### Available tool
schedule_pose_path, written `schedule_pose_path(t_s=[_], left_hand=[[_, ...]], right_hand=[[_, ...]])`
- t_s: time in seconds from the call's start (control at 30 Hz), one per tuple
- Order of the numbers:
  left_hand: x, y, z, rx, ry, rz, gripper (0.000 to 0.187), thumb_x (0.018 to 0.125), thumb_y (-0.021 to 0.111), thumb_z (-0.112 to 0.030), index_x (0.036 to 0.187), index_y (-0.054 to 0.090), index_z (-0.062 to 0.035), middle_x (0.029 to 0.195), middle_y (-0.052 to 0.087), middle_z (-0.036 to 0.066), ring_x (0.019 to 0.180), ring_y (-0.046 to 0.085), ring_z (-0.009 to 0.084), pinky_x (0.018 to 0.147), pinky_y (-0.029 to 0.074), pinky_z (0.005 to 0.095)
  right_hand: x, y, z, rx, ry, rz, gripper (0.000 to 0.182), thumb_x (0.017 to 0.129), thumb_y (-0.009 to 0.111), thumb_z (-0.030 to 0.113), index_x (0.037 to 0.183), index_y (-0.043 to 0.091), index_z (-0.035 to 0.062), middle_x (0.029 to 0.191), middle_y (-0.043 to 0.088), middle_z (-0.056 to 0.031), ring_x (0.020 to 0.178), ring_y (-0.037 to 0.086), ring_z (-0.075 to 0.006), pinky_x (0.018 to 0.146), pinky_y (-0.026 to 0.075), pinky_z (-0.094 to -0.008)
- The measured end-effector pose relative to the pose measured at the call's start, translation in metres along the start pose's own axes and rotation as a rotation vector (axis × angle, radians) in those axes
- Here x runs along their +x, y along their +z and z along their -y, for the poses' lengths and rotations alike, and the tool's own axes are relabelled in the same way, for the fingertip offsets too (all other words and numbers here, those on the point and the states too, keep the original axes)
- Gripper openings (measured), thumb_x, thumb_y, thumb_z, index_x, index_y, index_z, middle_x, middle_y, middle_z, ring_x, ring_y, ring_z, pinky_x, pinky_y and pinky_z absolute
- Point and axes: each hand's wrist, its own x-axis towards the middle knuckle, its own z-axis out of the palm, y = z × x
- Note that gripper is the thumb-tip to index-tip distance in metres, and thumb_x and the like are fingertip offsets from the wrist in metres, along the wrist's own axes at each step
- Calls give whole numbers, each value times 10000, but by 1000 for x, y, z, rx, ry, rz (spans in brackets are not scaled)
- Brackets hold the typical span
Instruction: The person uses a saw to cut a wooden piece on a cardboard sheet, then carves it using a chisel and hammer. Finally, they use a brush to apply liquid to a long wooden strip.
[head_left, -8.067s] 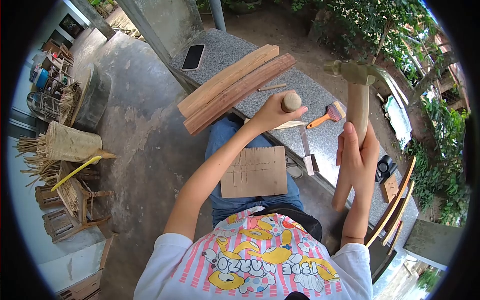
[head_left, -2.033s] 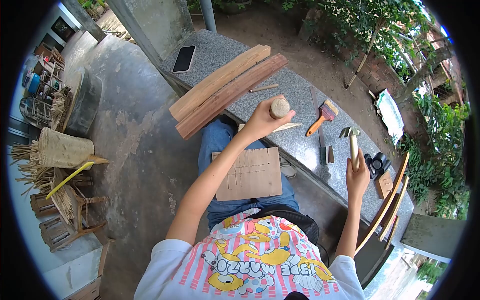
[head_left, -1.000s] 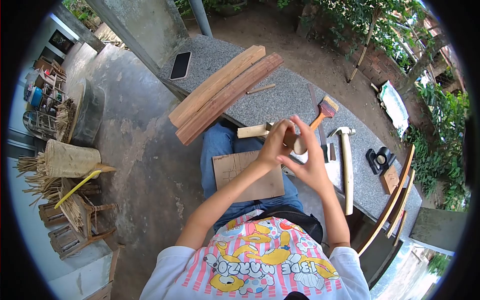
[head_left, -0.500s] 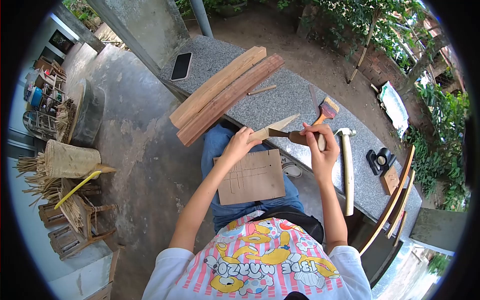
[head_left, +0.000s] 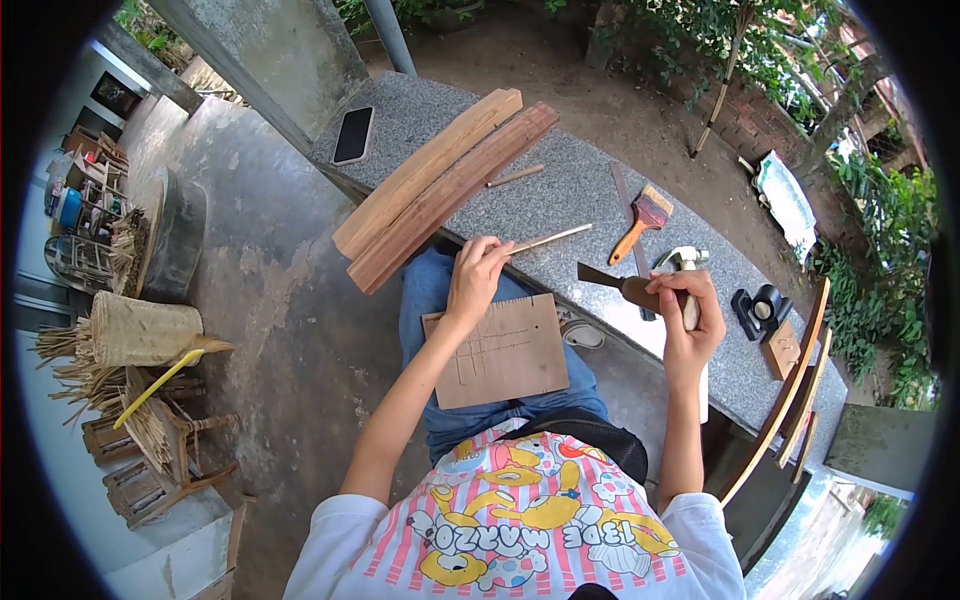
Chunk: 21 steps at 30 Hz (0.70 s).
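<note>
My left hand [head_left: 477, 282] pinches a thin, pale wooden piece [head_left: 552, 239], which I see nearly edge-on, its tip pointing right over the grey stone bench. In my right hand [head_left: 694, 318] is a chisel [head_left: 637, 291] with a wooden handle. Its dark flat blade points left, apart from the wooden piece. A square board [head_left: 500, 355] with rows of small marks rests on my lap below both hands. Beyond the chisel lie a paintbrush [head_left: 640, 225] and a metal ruler [head_left: 622, 190]. Partly hidden behind my right hand is a hammer [head_left: 683, 258].
Two curved wooden beams [head_left: 440, 185] lie across the bench [head_left: 590, 190] at left, near a phone [head_left: 353, 135] and a short stick [head_left: 516, 176]. To the right are a black tool [head_left: 762, 308], a wooden block [head_left: 782, 350] and several curved strips [head_left: 785, 390].
The chisel has come off the wooden piece and moved right with my right hand. My left hand has turned the wooden piece from its broad face to its edge.
</note>
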Motion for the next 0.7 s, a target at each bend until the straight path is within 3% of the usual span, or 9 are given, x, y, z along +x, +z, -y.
schedule_pose_path(t_s=[0.1,0.23,0.43,0.7], left_hand=[[-7,10,-5,150,177,16,473,825,618,31,1280,631,-95,1177,605,57,1090,569,249,943,436,395],[-16,21,-1,213,252,63,518,842,629,-3,1346,581,-110,1304,559,68,1169,535,253,974,418,392],[-16,22,-2,221,220,55,455,897,635,-71,1347,575,-112,1323,550,68,1183,527,244,979,417,392],[-18,23,3,209,220,51,492,869,627,-34,1352,565,-106,1356,533,75,1199,517,256,987,428,389]], right_hand=[[-1,0,1,5,14,-1,93,860,622,-70,923,626,-2,878,653,-90,891,662,-197,846,502,-323],[6,4,-4,-13,-30,46,100,853,629,-70,923,628,1,880,655,-90,873,658,-190,813,501,-317],[29,33,-19,-7,-126,210,113,831,647,-73,914,638,3,866,653,-85,807,653,-172,737,496,-288],[44,60,-31,-4,-161,325,123,809,651,-86,892,641,4,829,648,-77,765,650,-171,685,492,-282]])
